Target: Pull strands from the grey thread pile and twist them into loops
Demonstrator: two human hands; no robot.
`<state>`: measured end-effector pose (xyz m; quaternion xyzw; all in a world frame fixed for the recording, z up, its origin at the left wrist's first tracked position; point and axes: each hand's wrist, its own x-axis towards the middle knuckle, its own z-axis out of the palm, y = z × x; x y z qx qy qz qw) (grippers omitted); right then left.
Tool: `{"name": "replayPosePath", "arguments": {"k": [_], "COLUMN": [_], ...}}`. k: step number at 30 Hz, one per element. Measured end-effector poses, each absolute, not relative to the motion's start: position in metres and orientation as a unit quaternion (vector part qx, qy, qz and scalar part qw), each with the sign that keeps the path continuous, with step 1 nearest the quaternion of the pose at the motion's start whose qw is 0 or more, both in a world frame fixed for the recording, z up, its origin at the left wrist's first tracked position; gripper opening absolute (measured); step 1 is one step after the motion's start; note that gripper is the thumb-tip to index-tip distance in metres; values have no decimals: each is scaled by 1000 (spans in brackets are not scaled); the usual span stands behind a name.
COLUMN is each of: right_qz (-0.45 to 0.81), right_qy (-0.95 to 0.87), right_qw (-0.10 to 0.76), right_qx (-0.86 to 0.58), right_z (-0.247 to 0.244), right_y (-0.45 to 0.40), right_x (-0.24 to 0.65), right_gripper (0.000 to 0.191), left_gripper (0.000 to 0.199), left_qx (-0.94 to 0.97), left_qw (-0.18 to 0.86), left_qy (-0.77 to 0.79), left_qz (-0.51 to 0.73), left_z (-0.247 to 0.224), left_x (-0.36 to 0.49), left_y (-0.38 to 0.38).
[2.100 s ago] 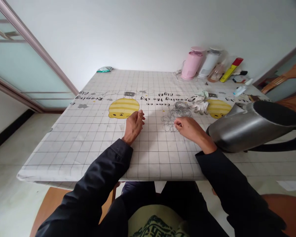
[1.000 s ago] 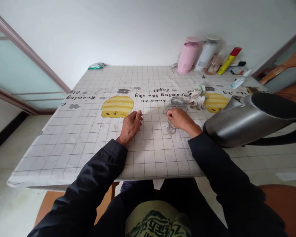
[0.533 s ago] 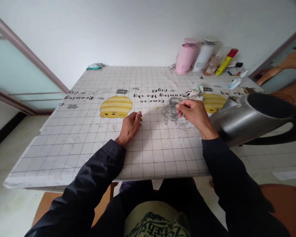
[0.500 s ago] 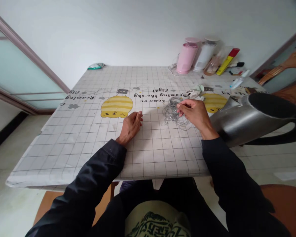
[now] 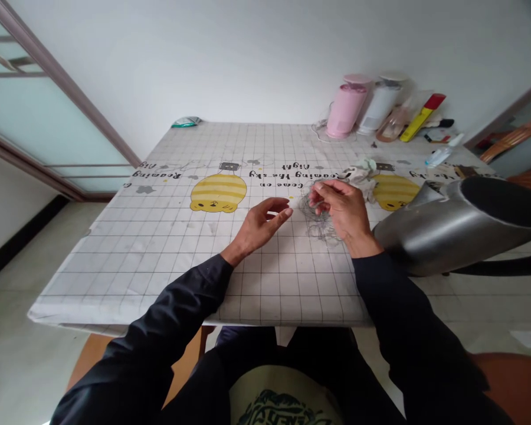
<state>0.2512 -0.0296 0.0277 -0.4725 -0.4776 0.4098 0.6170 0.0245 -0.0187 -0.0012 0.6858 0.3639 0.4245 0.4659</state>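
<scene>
A loose tangle of thin grey strands [image 5: 324,229], like thread or fine wire, lies on the checked tablecloth [image 5: 274,277]. My right hand [image 5: 343,206] is over it, thumb and fingertips pinched together at its upper part and hiding some of it. The single strand between those fingertips is too fine to make out clearly. To the left, my left hand [image 5: 265,221] hovers just above the cloth, thumb and fingers apart with nothing between them. Its fingertips point toward the tangle without touching it.
A steel kettle [image 5: 455,227] stands close to my right forearm. Behind the tangle lies a crumpled tissue [image 5: 360,172]. Along the wall are a pink cylinder [image 5: 347,109], a white cylinder [image 5: 380,106], a yellow-red box [image 5: 422,118] and a small clear bottle [image 5: 443,151]. A green packet [image 5: 186,122] lies far left.
My left hand has moved right toward the tangle and its fingers have opened. My right hand stays pinched at the tangle, now covering more of it. The view has shifted slightly.
</scene>
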Motion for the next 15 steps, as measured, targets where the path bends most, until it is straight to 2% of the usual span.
{"name": "replayPosePath", "arguments": {"k": [4,7,10,15], "right_qz": [394,383,405,464], "right_qy": [-483,-500,-518,-517], "right_qw": [624,611,583,559], "right_qx": [-471,-480,-477,-452], "right_z": [19,7,-3,-9], "right_y": [-28,-26,-26,-29], "right_x": [223,207,202,207], "right_gripper": [25,24,25,26], "left_gripper": [48,43,43,41], "left_qx": [630,583,554,588], "left_qw": [573,610,607,545], "left_qy": [327,325,347,379], "left_qz": [410,427,452,463], "left_z": [-4,-13,-21,-23], "left_x": [27,25,20,9], "left_y": [-17,-13,-7,-1]}}
